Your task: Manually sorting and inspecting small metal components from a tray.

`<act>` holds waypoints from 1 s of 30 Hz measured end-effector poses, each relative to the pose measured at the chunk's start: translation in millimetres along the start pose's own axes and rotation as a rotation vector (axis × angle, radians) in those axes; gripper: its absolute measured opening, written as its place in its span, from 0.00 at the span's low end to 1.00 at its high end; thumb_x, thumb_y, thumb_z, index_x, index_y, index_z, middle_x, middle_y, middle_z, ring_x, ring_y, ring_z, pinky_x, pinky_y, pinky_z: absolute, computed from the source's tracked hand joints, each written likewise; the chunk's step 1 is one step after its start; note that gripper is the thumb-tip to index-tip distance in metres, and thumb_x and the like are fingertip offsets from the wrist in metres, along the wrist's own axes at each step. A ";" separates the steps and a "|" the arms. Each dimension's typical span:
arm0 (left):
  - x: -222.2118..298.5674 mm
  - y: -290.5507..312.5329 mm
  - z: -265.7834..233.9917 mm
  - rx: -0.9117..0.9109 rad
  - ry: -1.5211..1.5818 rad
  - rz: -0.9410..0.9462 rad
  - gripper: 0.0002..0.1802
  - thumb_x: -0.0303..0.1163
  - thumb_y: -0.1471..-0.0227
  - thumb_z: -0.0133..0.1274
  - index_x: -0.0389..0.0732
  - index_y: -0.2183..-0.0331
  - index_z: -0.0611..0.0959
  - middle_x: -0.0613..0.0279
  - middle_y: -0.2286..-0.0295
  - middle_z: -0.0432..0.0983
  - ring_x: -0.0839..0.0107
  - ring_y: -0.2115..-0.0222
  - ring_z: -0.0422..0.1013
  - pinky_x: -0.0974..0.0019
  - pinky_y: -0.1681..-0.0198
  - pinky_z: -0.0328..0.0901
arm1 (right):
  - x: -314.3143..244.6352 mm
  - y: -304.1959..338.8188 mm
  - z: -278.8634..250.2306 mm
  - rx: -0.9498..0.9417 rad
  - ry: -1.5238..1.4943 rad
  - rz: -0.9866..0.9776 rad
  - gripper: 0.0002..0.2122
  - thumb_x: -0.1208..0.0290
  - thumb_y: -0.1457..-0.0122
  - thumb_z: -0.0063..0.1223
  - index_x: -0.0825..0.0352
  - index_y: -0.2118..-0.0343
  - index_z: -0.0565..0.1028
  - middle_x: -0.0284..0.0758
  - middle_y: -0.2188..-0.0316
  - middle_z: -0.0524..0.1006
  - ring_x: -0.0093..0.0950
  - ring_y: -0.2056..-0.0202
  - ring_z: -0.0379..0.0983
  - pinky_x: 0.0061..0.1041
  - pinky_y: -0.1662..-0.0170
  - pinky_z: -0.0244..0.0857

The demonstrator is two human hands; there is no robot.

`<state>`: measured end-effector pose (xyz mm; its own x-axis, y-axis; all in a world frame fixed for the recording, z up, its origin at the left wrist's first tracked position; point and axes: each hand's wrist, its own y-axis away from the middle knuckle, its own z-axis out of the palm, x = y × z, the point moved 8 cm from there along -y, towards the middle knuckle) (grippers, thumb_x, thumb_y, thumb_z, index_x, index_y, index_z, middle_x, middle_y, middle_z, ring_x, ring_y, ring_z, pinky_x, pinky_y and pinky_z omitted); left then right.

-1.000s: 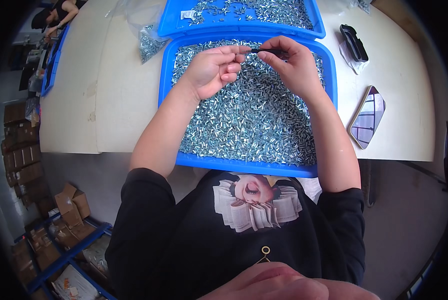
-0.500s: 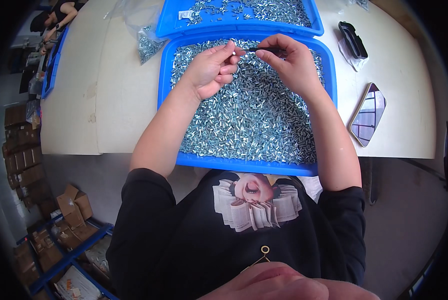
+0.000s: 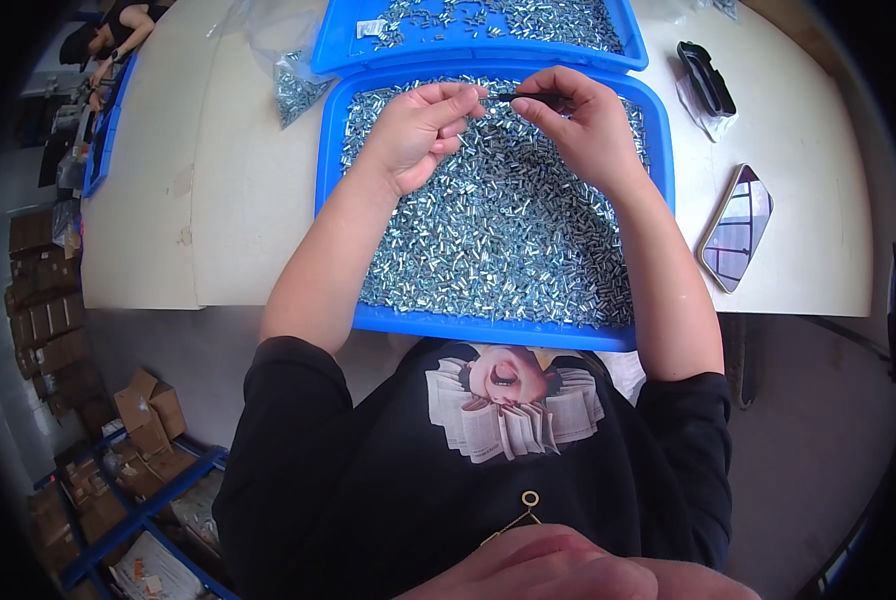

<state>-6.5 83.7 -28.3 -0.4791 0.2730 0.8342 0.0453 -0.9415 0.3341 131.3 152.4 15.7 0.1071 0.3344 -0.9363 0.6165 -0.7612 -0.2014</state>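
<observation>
My left hand (image 3: pixel 414 135) is closed in a pinch above the near blue bin (image 3: pixel 488 332). Its thumb and forefinger hide most of what they grip, which seems to be a small metal cylinder. My right hand (image 3: pixel 594 130) pinches a slim black-handled tool (image 3: pixel 524 98). The tool's thin end points left and meets my left fingertips. Below both hands, the bin is filled with small silvery metal cylinders (image 3: pixel 498 235).
Beyond it stands a second blue bin (image 3: pixel 336 40) with more such parts. A clear bag of parts (image 3: pixel 296 92) lies to the left. On the right are a black open case (image 3: pixel 706 80) and a phone (image 3: pixel 736 230). Another person (image 3: pixel 118 30) works at far left.
My left hand's thumb and fingers have drawn together at the tool's tip, covering the small bright piece that showed there before. The right hand has stayed nearly still.
</observation>
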 end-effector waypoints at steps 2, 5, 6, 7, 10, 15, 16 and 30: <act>0.2 -0.5 -0.6 0.038 -0.032 0.023 0.10 0.30 0.48 0.52 0.35 0.64 0.76 0.70 0.76 0.69 0.87 0.84 0.56 0.84 0.85 0.51 | 0.0 0.2 -0.2 0.004 0.007 -0.003 0.09 0.72 0.49 0.57 0.70 0.67 0.75 0.33 0.73 0.77 0.20 0.70 0.74 0.19 0.65 0.67; 4.9 0.7 -2.3 0.116 -0.117 0.113 0.08 0.30 0.52 0.56 0.38 0.69 0.77 0.73 0.79 0.68 0.87 0.84 0.55 0.83 0.85 0.50 | -1.9 0.4 -0.3 0.011 0.025 -0.027 0.09 0.72 0.50 0.57 0.69 0.67 0.75 0.33 0.73 0.77 0.20 0.70 0.74 0.20 0.66 0.67; 7.4 1.8 -3.5 0.151 -0.173 0.139 0.07 0.30 0.53 0.57 0.39 0.70 0.78 0.74 0.80 0.68 0.87 0.84 0.56 0.83 0.85 0.49 | -2.6 0.6 -0.4 0.014 0.038 -0.033 0.09 0.71 0.50 0.58 0.69 0.67 0.75 0.33 0.74 0.77 0.21 0.70 0.74 0.20 0.66 0.67; 10.1 2.9 -5.1 0.187 -0.229 0.164 0.07 0.31 0.54 0.58 0.40 0.72 0.78 0.75 0.80 0.68 0.87 0.84 0.56 0.82 0.85 0.49 | -3.1 0.7 -0.4 0.016 0.051 -0.038 0.09 0.71 0.50 0.58 0.69 0.67 0.75 0.33 0.74 0.77 0.21 0.70 0.74 0.20 0.66 0.67; 12.5 3.6 -3.5 0.176 -0.276 0.195 0.07 0.31 0.55 0.59 0.41 0.72 0.78 0.75 0.80 0.67 0.88 0.84 0.57 0.82 0.85 0.49 | -4.6 0.5 -1.2 0.032 0.096 -0.068 0.08 0.71 0.50 0.58 0.68 0.68 0.75 0.33 0.74 0.77 0.22 0.71 0.74 0.20 0.67 0.67; 11.7 4.3 -2.5 0.177 -0.251 0.191 0.06 0.29 0.55 0.59 0.40 0.72 0.78 0.75 0.81 0.67 0.88 0.84 0.57 0.82 0.85 0.49 | -8.6 1.2 -0.9 0.046 0.138 -0.114 0.08 0.70 0.50 0.58 0.67 0.68 0.75 0.34 0.76 0.77 0.22 0.74 0.73 0.21 0.68 0.66; 11.6 4.4 -2.2 0.180 -0.246 0.189 0.06 0.28 0.55 0.59 0.40 0.72 0.78 0.75 0.81 0.67 0.88 0.84 0.56 0.82 0.85 0.49 | -9.2 1.5 -1.4 0.056 0.138 -0.125 0.08 0.70 0.50 0.57 0.67 0.69 0.75 0.34 0.77 0.77 0.22 0.75 0.72 0.21 0.70 0.66; 24.4 11.8 6.1 0.175 -0.547 0.318 0.06 0.28 0.52 0.56 0.37 0.69 0.78 0.77 0.81 0.62 0.89 0.84 0.53 0.82 0.82 0.50 | 5.4 0.6 0.3 0.006 0.210 0.041 0.17 0.56 0.44 0.50 0.69 0.73 0.76 0.35 0.89 0.67 0.23 0.85 0.61 0.25 0.79 0.56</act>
<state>-12.3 80.5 -1.3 0.0937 0.0911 0.9914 0.2757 -0.9592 0.0621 132.1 153.5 10.4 0.2923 0.4113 -0.8634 0.6040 -0.7793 -0.1668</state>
